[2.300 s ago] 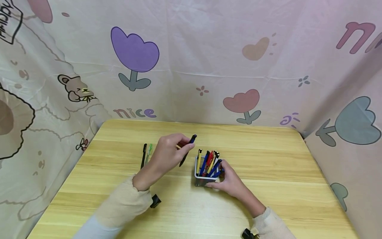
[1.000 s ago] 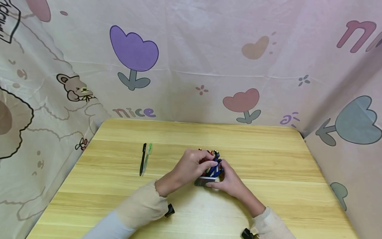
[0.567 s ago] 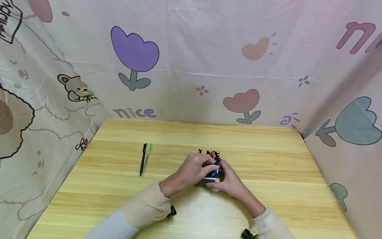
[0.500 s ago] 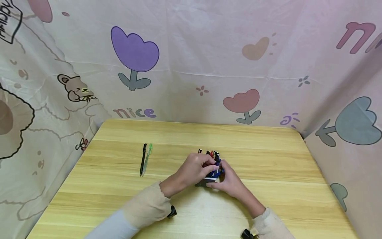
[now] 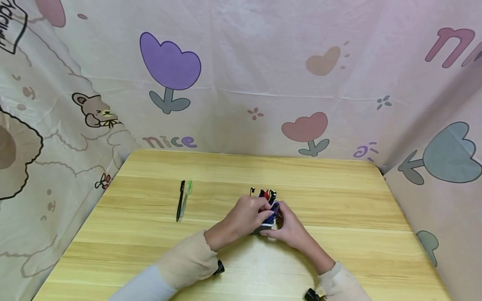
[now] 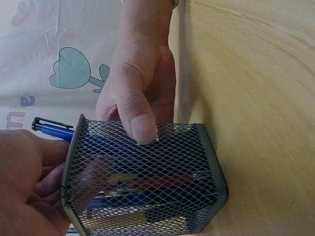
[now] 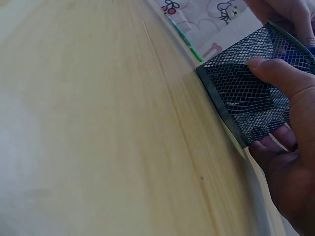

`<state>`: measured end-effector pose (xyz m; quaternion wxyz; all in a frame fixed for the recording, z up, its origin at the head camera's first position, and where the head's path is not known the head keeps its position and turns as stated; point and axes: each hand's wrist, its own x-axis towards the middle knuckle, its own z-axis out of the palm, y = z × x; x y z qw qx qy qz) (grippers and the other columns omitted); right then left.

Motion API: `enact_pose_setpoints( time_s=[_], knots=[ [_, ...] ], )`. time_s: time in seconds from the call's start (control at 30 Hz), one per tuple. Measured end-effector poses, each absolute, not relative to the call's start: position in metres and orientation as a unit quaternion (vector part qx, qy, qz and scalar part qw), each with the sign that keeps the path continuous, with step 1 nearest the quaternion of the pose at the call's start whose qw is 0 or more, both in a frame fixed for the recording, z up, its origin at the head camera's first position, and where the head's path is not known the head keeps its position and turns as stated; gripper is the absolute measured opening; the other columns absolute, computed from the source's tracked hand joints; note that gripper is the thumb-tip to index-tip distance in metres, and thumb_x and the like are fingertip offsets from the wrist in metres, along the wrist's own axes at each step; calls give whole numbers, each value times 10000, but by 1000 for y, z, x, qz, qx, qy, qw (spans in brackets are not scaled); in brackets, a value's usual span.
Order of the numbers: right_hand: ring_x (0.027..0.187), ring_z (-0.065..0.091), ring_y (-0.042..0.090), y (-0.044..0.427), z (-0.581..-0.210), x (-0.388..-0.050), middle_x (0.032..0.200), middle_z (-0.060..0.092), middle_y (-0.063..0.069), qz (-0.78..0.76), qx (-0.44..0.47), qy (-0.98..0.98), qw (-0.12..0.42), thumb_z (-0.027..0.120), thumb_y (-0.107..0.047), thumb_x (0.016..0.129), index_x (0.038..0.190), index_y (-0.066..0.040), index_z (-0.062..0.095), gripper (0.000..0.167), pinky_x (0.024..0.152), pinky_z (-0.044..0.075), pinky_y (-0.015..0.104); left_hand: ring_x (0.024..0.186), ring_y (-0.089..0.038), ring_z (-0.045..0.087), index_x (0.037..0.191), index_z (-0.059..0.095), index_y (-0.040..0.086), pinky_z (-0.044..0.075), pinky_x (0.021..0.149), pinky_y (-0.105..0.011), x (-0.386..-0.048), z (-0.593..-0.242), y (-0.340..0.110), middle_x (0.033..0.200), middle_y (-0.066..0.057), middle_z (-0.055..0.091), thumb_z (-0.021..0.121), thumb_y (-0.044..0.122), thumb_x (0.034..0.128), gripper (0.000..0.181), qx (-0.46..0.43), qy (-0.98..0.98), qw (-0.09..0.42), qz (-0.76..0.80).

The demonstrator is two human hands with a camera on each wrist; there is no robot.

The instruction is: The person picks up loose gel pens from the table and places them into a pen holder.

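Note:
A dark wire-mesh pen holder (image 5: 269, 224) full of pens stands at the middle of the table. My right hand (image 5: 290, 225) grips its right side, with the thumb against the mesh wall in both wrist views. Over the mouth, my left hand (image 5: 244, 213) curls thumb and fingers together among the pens. It pinches a pen there, most of which is hidden by the hand and the other pens. A blue pen (image 6: 55, 131) sticks out of the mesh holder (image 6: 211, 162) in the left wrist view, beyond the left hand (image 6: 24, 182).
On the table's left lie a black pen (image 5: 180, 201) and a clear pen with a green cap (image 5: 185, 200), side by side. A printed cloth (image 5: 241, 75) hangs behind the wooden table (image 5: 339, 200). Black wrist cameras sit under both sleeves.
My left hand has carried a dark pen rightward from beside the holder to its mouth and lowered it among the others. Lately it shifts only slightly down and right. My right hand stays put.

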<state>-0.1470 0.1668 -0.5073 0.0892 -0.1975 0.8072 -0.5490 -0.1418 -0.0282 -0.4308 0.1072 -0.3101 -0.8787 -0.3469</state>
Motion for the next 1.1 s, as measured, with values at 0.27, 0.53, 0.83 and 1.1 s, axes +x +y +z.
enact_pose_setpoints(
  time_s=[0.27,0.53,0.83,1.1],
  knots=[
    [1135,632,111,167,-510,-148,1302,636,114,-552,-201,804,92,939,-199,751,1315,-105,514,712,979,556,210,734,-86,747,866,762,59,520,608,-74,-141,-426,-27,809,-29,794,823,129,880,94,-300,-891,111,-322],
    [1128,632,124,167,-509,-147,1288,648,83,-539,-197,815,81,944,-233,748,1309,-127,527,706,963,554,215,767,-102,768,920,770,35,550,652,-74,-139,-422,-28,851,-49,804,834,126,868,123,-294,-891,97,-331],
    [1163,627,118,166,-510,-147,1340,616,128,-559,-192,801,97,940,-192,748,1378,-95,492,779,1002,541,199,807,-99,746,1002,768,56,607,689,-170,-143,-406,-41,931,-42,791,811,132,895,139,-291,-886,122,-341],
    [1180,641,193,166,-509,-148,1332,635,121,-556,-186,804,104,949,-204,737,1406,-90,470,830,1012,546,216,844,-160,760,1093,763,38,635,678,-234,-151,-396,-65,1030,-97,785,755,68,932,164,-269,-883,182,-338]
  ],
)
